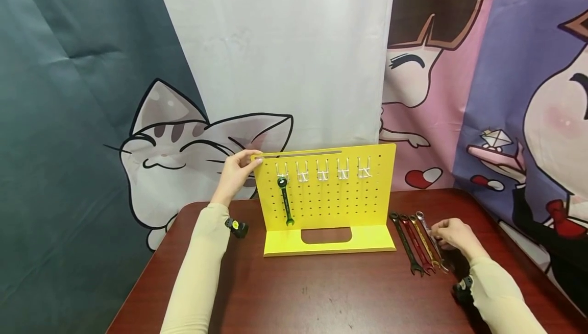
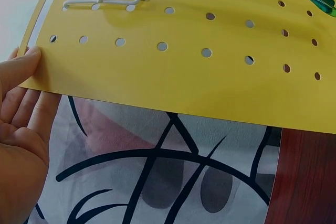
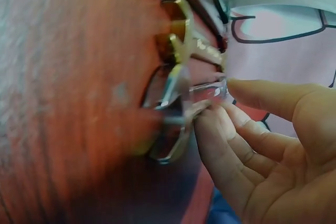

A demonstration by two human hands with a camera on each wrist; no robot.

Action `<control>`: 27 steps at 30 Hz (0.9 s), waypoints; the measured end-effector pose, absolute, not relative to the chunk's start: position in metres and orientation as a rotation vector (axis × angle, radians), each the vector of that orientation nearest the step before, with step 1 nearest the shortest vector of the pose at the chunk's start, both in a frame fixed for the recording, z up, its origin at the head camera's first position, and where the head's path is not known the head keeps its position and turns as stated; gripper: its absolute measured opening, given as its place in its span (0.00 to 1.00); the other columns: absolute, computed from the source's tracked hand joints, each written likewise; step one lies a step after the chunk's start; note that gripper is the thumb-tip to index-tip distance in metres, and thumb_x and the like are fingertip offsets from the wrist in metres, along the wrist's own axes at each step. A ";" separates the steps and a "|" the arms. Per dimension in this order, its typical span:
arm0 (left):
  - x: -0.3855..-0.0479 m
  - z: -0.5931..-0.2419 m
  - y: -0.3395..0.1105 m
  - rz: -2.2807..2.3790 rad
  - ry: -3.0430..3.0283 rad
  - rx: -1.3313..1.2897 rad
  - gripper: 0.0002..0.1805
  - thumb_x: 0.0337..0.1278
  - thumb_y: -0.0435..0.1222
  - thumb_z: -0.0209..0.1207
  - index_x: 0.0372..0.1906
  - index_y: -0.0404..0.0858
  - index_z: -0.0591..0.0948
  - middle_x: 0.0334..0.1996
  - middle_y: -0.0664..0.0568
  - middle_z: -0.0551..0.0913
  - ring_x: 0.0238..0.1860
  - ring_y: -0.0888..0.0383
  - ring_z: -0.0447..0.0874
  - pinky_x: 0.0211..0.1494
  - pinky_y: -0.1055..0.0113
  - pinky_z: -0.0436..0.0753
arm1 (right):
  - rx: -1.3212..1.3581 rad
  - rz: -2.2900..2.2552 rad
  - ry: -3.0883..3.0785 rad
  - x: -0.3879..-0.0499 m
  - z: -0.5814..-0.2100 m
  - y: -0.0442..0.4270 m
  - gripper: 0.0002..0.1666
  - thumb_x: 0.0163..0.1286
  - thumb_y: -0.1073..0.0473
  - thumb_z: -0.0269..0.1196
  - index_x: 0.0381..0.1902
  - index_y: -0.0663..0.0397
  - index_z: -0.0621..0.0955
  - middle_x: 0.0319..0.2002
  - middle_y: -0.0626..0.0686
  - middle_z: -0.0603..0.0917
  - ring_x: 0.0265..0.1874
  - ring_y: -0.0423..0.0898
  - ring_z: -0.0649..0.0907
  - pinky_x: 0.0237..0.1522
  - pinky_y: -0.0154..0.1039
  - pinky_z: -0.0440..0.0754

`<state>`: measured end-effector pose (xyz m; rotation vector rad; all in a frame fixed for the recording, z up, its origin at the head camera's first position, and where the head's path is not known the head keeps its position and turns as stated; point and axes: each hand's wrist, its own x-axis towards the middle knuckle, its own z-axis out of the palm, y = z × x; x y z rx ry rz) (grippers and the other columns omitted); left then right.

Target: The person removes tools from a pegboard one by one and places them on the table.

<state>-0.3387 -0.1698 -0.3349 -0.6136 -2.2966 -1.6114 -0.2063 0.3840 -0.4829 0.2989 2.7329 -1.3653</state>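
Note:
A yellow pegboard (image 1: 321, 206) stands upright on its own base. My left hand (image 1: 236, 174) grips its upper left corner, thumb on the front face and fingers behind, as the left wrist view (image 2: 26, 124) also shows. A green combination wrench (image 1: 286, 201) hangs from the leftmost white hook (image 1: 282, 169). To the right of the board, a black wrench (image 1: 406, 244), a red wrench (image 1: 417, 244) and a gold wrench (image 1: 424, 242) lie side by side. Beside them, my right hand (image 1: 455, 237) pinches a silver wrench (image 3: 176, 90) between thumb and fingers; its open end is low at the tabletop.
More white double hooks (image 1: 322, 170) run in a row along the board's upper part, with no wrench on them. Everything rests on a reddish-brown table (image 1: 321, 293). Behind it hangs a printed cartoon curtain (image 1: 285, 58).

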 end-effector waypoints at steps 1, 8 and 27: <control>-0.339 -0.335 -0.170 -1.608 -2.297 -0.611 0.15 0.65 0.41 0.67 0.53 0.40 0.85 0.40 0.44 0.87 0.36 0.55 0.83 0.53 0.47 0.81 | 0.295 -1.376 2.737 -0.207 -0.481 0.383 0.19 0.69 0.62 0.59 0.47 0.77 0.80 0.36 0.61 0.86 0.29 0.47 0.84 0.32 0.42 0.86; -0.339 -0.333 -0.172 -1.575 -2.309 -0.594 0.15 0.65 0.42 0.67 0.52 0.41 0.86 0.39 0.45 0.87 0.34 0.51 0.80 0.46 0.59 0.81 | 0.184 -1.385 2.819 -0.212 -0.461 0.364 0.23 0.73 0.58 0.63 0.52 0.77 0.79 0.37 0.64 0.86 0.32 0.50 0.85 0.33 0.42 0.87; -0.339 -0.335 -0.169 -1.595 -2.324 -0.588 0.16 0.66 0.40 0.66 0.55 0.40 0.85 0.42 0.39 0.87 0.37 0.45 0.82 0.45 0.64 0.80 | -0.218 -1.548 2.815 -0.226 -0.420 0.279 0.19 0.75 0.61 0.61 0.57 0.69 0.80 0.48 0.67 0.85 0.41 0.53 0.86 0.37 0.39 0.85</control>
